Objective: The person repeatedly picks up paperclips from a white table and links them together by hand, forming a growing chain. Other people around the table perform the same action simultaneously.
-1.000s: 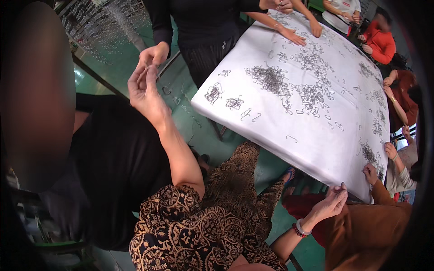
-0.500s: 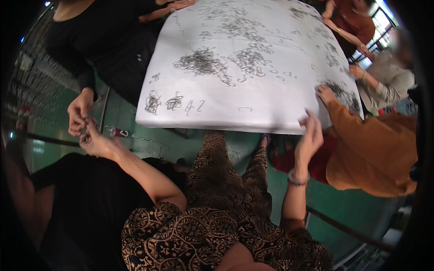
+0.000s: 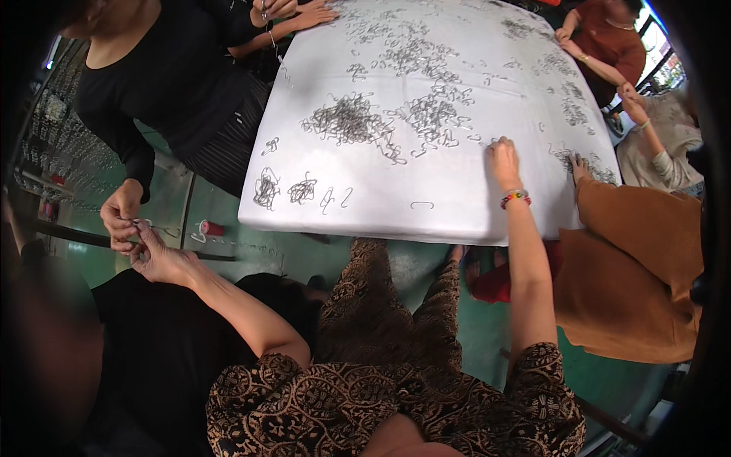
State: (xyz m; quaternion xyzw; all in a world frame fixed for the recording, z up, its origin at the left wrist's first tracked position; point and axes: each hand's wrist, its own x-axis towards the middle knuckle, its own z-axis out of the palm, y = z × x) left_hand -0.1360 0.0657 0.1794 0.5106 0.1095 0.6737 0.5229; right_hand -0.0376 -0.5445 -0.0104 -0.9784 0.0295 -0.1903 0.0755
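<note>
Thin, dark, curved wire hooks (image 3: 350, 119) lie tangled on the white rectangular surface (image 3: 381, 190), so the right hand (image 3: 504, 164), fingers bent, could drag snagged extras, its grasp, like the left hand's (image 3: 164, 259), unclear.

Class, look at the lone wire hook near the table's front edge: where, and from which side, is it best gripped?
The lone wire hook is probably best pinched mid-length, from above and the near side: it lies flat on the white table, long side running left to right, bent ends outermost, apart from the other hooks.
</note>
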